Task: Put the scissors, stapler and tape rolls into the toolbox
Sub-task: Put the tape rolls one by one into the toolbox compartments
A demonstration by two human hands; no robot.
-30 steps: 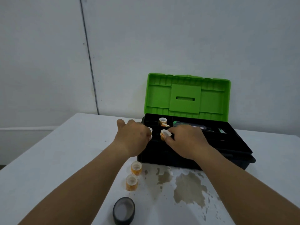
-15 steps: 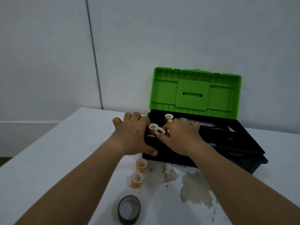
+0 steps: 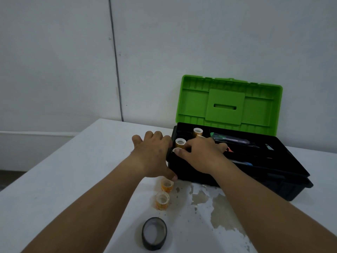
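Observation:
The black toolbox stands open with its green lid upright. My left hand grips the box's left end, fingers over the side and thumb on the front wall. My right hand lies over the tray's front-left compartment, its thumb and fingers on a small orange tape roll that is mostly hidden. Two more small rolls, one just behind it and one farther back, stand in the tray. Two small orange rolls, one nearer the box and one nearer me, and a black tape roll sit on the table.
Long tools lie in the tray's right part: a green-capped item, something orange and something blue. The white table has a patch of peeled paint in front of the box. A wall rises just behind.
My right hand has lowered its small roll into the tray's front-left corner. My left hand has let go of its roll and taken hold of the box's left end.

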